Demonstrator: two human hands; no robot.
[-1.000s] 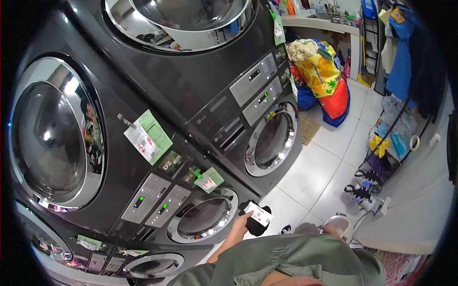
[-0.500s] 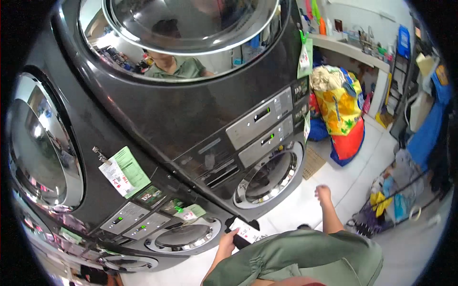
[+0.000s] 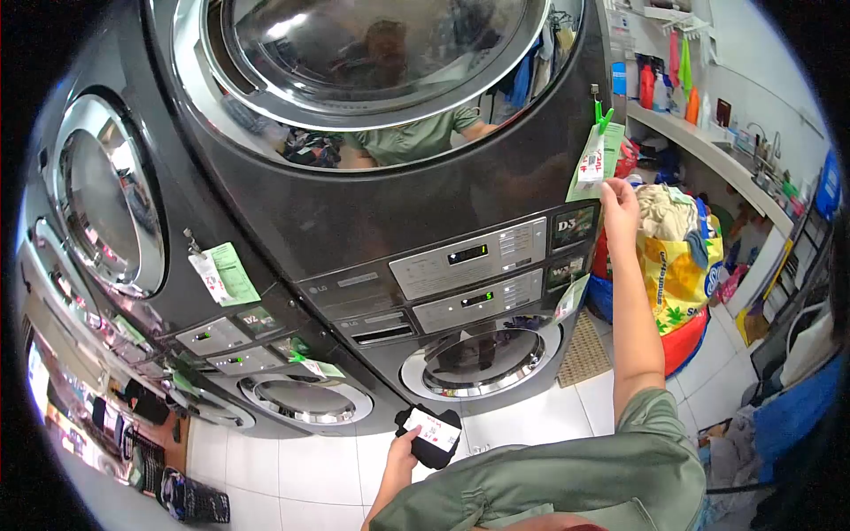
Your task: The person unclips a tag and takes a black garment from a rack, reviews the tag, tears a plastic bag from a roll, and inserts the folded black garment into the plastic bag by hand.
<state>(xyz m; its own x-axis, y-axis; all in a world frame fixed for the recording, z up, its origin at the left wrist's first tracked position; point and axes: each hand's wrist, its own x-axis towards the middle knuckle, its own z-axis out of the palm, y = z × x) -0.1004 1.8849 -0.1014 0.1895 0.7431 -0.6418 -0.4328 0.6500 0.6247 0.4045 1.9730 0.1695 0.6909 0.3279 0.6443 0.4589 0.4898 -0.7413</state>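
My left hand [image 3: 403,450] is closed on a black folded cloth item [image 3: 436,456], its thumb pressing a white printed slip [image 3: 432,430] flat on top. Raised to the upper machine's right edge, my right hand [image 3: 622,202] has its fingertips pinched at the lower corner of a paper slip [image 3: 591,166]. That white slip hangs over a green paper [image 3: 613,142], both held by a green clip [image 3: 603,117]. Just below them is the D3 label [image 3: 573,227] beside the control panel [image 3: 469,254].
Stacked dark LG machines fill the left and centre, with a lower round door [image 3: 482,358]. Another green paper [image 3: 234,273] hangs on the neighbouring machine. A full yellow bag [image 3: 666,274] stands at the right below a counter [image 3: 699,133]. A woven mat [image 3: 584,352] lies on the tiles.
My right hand has risen from beside my body to the slip on the machine. The view has shifted, and the left hand still holds the black cloth and slip.
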